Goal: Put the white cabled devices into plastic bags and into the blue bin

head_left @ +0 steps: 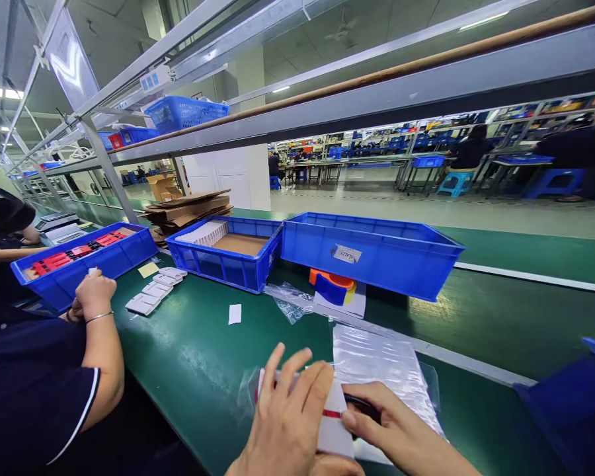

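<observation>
My left hand (290,416) lies flat, fingers spread, on a small white card (334,423) with a red stripe inside a clear plastic bag at the near edge of the green table (203,344). My right hand (377,423) pinches the card's right side, fingers closed over something dark beneath them. A stack of clear plastic bags (377,363) lies just beyond my hands.
Three blue bins (371,254) line the table's far side, one with white boxes (203,233). An orange and blue tape dispenser (333,285) and loose plastic wrap (290,301) sit near them. A co-worker's arm (102,344) rests at left beside small white boxes (153,291). Another blue bin (575,403) stands at right.
</observation>
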### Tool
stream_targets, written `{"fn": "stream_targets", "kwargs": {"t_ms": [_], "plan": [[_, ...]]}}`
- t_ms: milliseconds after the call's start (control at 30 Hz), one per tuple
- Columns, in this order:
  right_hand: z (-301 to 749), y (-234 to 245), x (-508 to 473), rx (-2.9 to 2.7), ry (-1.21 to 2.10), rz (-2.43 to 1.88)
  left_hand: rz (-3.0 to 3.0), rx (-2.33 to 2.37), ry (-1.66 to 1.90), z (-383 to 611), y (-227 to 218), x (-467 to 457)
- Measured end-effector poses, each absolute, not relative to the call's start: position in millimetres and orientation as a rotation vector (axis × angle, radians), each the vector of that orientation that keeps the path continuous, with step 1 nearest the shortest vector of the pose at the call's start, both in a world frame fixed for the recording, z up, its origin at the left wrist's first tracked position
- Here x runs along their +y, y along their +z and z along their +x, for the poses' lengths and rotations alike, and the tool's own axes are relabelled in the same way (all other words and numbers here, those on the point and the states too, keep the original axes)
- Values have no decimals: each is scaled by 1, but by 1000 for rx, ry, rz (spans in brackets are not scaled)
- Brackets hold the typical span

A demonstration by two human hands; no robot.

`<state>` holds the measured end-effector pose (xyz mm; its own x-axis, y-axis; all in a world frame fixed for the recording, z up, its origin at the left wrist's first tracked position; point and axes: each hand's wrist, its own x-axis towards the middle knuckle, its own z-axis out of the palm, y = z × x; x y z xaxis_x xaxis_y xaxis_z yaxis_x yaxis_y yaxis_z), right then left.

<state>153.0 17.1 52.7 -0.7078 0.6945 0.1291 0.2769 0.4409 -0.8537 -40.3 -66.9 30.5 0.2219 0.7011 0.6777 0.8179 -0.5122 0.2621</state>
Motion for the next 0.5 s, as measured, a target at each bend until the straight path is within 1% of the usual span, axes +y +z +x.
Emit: {"fn": "stream_targets", "kwargs": {"t_ms": [33, 67, 100, 167, 233, 267, 300, 333, 400, 433, 500], "plan": [[152, 50, 16, -2281, 1001, -783, -2237, -1585, -1328, -40, 29, -68], [151, 47, 15, -2325, 795, -750, -2072, -1742, -1574, -39, 27, -70], [150, 44, 15, -2349, 581, -709, -1840, -1904, -1891, -38, 26, -71], [146, 35, 12, -2355, 161, -606, -1273, -2125, -2637, -34, 28, -69], [137, 27, 5, -2351, -165, -491, -737, -2112, -3375, -31, 35, -63], [131, 24, 1, -2342, -261, -461, -489, -2019, -3672, -31, 40, -59], [125, 23, -4, -2336, -290, -463, -255, -1899, -3885, -31, 46, -55], [121, 22, -9, -2316, -273, -490, -58, -1762, -4016, -33, 51, -51], [117, 23, -17, -2270, -180, -558, 116, -1485, -4123, -39, 61, -46], [118, 23, -21, -2281, -120, -583, 82, -1367, -4150, -42, 64, -45], [126, 22, -29, -2366, -29, -598, -194, -1196, -4195, -45, 66, -46]]}}
